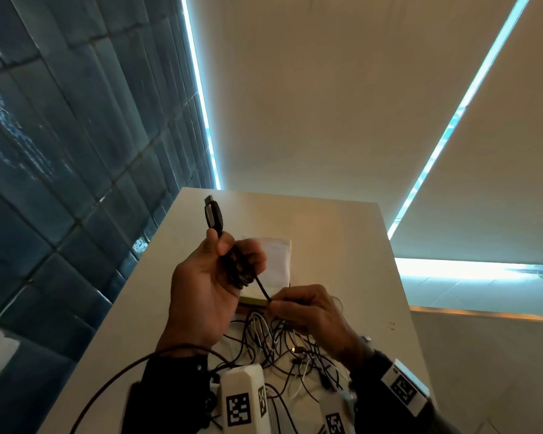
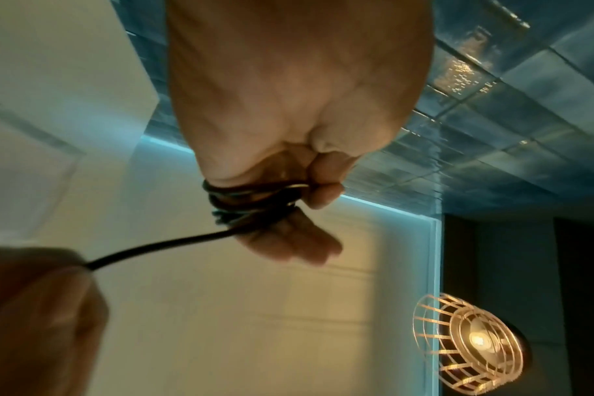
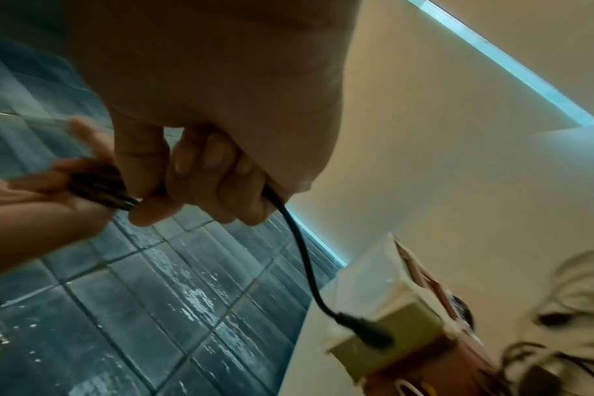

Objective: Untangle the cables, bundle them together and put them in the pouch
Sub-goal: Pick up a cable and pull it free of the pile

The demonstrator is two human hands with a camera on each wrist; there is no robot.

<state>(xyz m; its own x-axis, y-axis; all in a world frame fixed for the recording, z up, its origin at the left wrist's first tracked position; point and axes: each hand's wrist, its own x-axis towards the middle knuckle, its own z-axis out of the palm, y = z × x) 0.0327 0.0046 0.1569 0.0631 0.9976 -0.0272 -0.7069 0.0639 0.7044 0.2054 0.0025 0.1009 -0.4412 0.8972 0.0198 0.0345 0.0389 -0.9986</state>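
My left hand (image 1: 229, 261) is raised above the table and grips a black cable (image 1: 261, 285) wound in coils (image 2: 248, 201) round its fingers. The cable's black USB plug (image 1: 213, 214) sticks up above the thumb. My right hand (image 1: 275, 303) pinches the free run of the same cable (image 3: 302, 257) just below and to the right of the left hand; its small end plug (image 3: 363, 331) dangles under the hand. A tangle of black and white cables (image 1: 279, 346) lies on the white table (image 1: 342, 245) under both hands. A white pouch (image 1: 278, 261) lies flat beyond the hands.
A yellowish block (image 1: 253, 300) sits on the table under the hands, seen as a box (image 3: 383, 337) in the right wrist view. A blue tiled wall (image 1: 60, 151) stands to the left. The table's right edge (image 1: 398, 277) drops to a pale floor.
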